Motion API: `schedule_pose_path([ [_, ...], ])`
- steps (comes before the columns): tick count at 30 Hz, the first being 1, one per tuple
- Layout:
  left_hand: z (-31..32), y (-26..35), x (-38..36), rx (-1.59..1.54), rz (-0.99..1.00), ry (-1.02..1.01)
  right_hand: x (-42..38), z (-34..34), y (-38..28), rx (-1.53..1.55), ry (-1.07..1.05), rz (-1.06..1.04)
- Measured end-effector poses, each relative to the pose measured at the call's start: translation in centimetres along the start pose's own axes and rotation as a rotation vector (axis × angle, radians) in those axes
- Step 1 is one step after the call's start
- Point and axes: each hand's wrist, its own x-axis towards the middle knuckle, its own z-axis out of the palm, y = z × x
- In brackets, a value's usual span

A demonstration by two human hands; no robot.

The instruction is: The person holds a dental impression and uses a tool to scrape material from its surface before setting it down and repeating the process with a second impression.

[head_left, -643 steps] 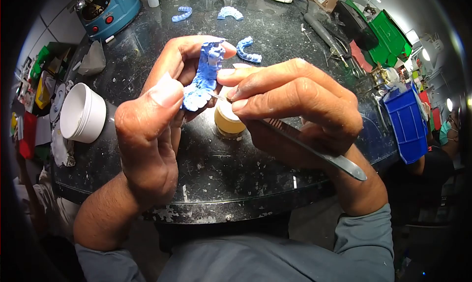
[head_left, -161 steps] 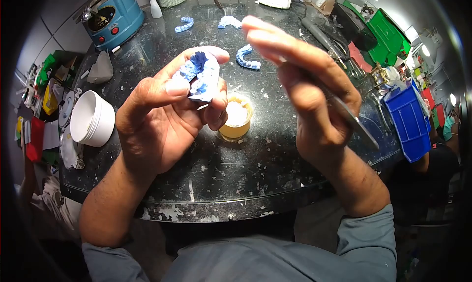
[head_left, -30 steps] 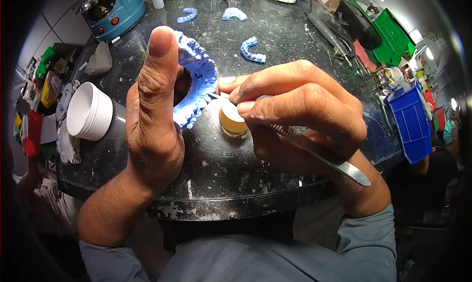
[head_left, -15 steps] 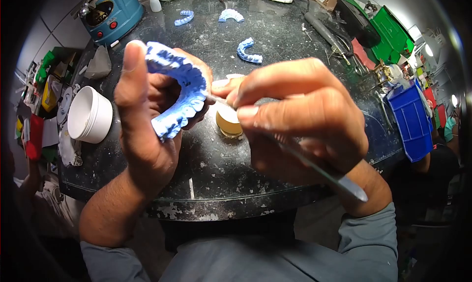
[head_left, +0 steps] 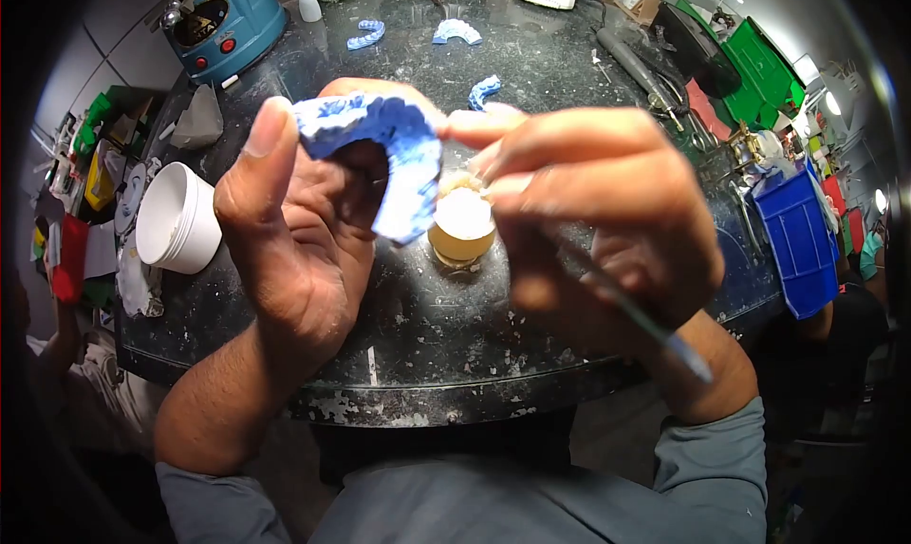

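Note:
My left hand [head_left: 302, 231] grips a blue horseshoe-shaped dental cast [head_left: 410, 188] between thumb and fingers, holding it raised above the bench. In my right hand [head_left: 612, 212] is a slim metal carving tool [head_left: 655, 328], pinched near its front. Its flat rear end sticks out below toward my wrist; the working tip is hidden by my fingers. Right fingertips meet the cast's right side. Beneath, between the hands, stands a small yellowish pot [head_left: 461, 243] with a bright white top. Another blue cast [head_left: 483, 90] lies behind my right fingers, partly covered.
Two more blue casts, one curved [head_left: 365, 34] and one broader [head_left: 457, 32], lie at the back of the black bench [head_left: 418, 373]. A white tub [head_left: 180, 216] and blue machine [head_left: 223, 31] stand left. On the right are a handpiece [head_left: 631, 65], green box [head_left: 754, 60] and blue bin [head_left: 795, 235].
My left hand has turned the cast, so its teeth show less and its smoother face shows more. The cast and right hand shifted slightly right; the tool stays held.

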Motion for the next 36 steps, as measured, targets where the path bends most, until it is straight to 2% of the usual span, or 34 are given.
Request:
schedule_pose_path([
  [1, -0.1, 0.1, -0.4, -0.146, -0.091, -0.060, 0.1, -0.7, 0.2, 0.027, -0.007, 0.021],
  [2, 0.0, -0.2, -0.4, -0.313, -0.093, -0.058, 0.2, -0.9, 0.2, 0.003, 0.016, 0.032],
  [4, 0.8, 0.2, -0.4, -0.092, -0.126, 0.106, 0.3, -1.5, 0.2, -0.049, 0.041, 0.106],
  [8, 0.1, -0.2, 0.3, -0.010, 0.007, -0.102, 0.2, -1.3, -0.4, -0.022, 0.077, 0.215],
  [9, 1.8, 0.4, 0.2, 0.351, -0.029, 0.034, 0.0, -1.3, -0.3, 0.001, 0.088, 0.216],
  [10, 1.8, 0.4, 0.2, 0.351, -0.028, 0.034, 0.1, -1.4, -0.4, 0.001, 0.087, 0.216],
  [13, 1.6, 0.3, 0.1, 0.413, 0.051, -0.047, 0.2, -1.5, -0.5, -0.045, 0.089, 0.190],
  [16, 1.8, 0.1, -0.1, 0.442, 0.100, -0.040, 0.3, -1.6, -0.2, -0.063, 0.097, 0.157],
  [19, 2.0, -0.4, -0.1, 0.442, 0.167, -0.029, 0.4, -1.9, 0.2, -0.091, 0.042, 0.018],
  [23, 2.3, 0.0, -0.4, 0.450, 0.118, -0.018, 0.7, -1.5, 0.5, -0.258, 0.013, -0.148],
  [29, 2.5, 0.1, -0.6, 0.475, 0.081, 0.007, 0.9, -1.3, 0.3, -0.362, 0.005, -0.177],
  [36, 2.5, -0.1, -0.6, 0.488, 0.117, 0.014, 0.9, -1.4, 0.1, -0.347, -0.036, -0.143],
])
